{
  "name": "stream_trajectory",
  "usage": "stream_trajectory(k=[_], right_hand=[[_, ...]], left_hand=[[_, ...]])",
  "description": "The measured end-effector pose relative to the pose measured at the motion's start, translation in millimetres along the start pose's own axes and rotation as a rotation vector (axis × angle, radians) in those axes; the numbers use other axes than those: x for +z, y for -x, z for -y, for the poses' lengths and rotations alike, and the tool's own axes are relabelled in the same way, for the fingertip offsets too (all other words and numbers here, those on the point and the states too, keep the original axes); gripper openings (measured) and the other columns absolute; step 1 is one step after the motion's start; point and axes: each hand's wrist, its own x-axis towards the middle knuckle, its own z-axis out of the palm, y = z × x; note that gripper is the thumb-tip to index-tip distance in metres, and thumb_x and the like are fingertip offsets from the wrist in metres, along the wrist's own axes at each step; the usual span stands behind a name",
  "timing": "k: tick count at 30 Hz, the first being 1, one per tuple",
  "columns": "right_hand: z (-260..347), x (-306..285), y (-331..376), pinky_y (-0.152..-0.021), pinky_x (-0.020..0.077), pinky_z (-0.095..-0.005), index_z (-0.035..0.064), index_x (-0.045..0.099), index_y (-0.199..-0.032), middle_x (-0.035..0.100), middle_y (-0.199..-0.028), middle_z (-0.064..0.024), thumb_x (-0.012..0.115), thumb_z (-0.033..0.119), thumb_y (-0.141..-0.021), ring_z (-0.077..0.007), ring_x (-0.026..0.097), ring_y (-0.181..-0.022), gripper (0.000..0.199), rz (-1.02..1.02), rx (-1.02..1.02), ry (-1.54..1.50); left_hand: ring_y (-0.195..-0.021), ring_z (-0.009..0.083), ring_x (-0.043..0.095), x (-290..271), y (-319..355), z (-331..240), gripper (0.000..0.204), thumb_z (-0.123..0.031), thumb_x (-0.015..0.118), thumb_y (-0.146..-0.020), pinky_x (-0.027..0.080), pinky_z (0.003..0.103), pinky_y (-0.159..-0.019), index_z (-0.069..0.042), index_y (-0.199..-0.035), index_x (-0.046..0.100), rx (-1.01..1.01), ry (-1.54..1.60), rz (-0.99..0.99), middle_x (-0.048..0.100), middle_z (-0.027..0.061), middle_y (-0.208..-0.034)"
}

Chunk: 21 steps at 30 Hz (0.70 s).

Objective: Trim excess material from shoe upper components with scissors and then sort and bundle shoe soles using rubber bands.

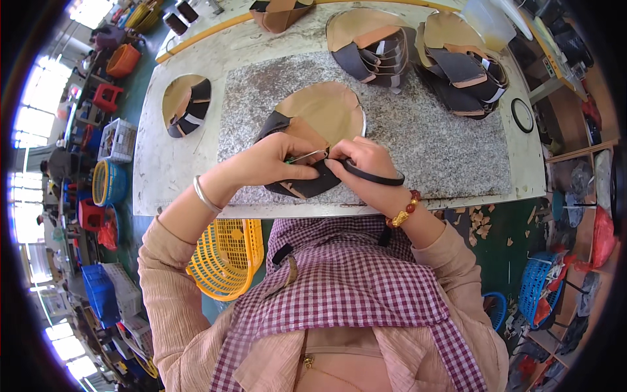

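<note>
A shoe upper (330, 108) of tan lining and black outer pieces lies in front of me on the worktable. My left hand (281, 160) is closed at its left side, holding a thin pointed metal tool (307, 156) with a bit of green near the fingers. The fingers partly hide the tool, so its exact kind is unclear. Its tip points right, toward the black edge of the upper. Close by, my right hand (366, 163) pinches a narrow black strip (375, 176), which bows out beside the wrist. Thumb and fingertips meet at the upper's black edge, near the tool's tip.
Under the upper is a speckled grey slab (431, 157) on the white table (183, 157). Stacked uppers (369, 49) and more uppers (464, 62) sit at the far side; one upper (187, 104) lies left. A black ring (522, 115) rests right. A yellow basket (228, 258) stands below the edge.
</note>
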Motion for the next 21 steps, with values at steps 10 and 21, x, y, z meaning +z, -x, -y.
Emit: stream_trajectory(k=[10,21], right_hand=[[-16,-15,-4,-0.061,0.0417,-0.026,0.004,0.063,-0.079,0.058,-0.071,-0.003,0.069,0.01,-0.077,-0.0156,0.05,-0.063,0.009,0.067,-0.043,-0.06],[-7,-16,0,-0.064,0.041,-0.0249,0.0061,0.06,-0.077,0.057,-0.075,-0.0027,0.068,0.006,-0.078,-0.0153,0.05,-0.068,0.008,0.07,0.002,-0.089]], left_hand=[[-0.066,0.0065,0.046,7,0,7,0.015,-0.001,0.064,-0.083,0.043,0.021,-0.063,0.004,-0.096,0.065,-0.007,0.044,-0.031,0.057,-0.0022,-0.073],[-0.067,0.0167,0.058,-32,-5,-31,0.018,-0.003,0.067,-0.081,0.047,0.027,-0.063,0.002,-0.098,0.068,0.098,-0.412,-0.069,0.07,0.0062,-0.083]])
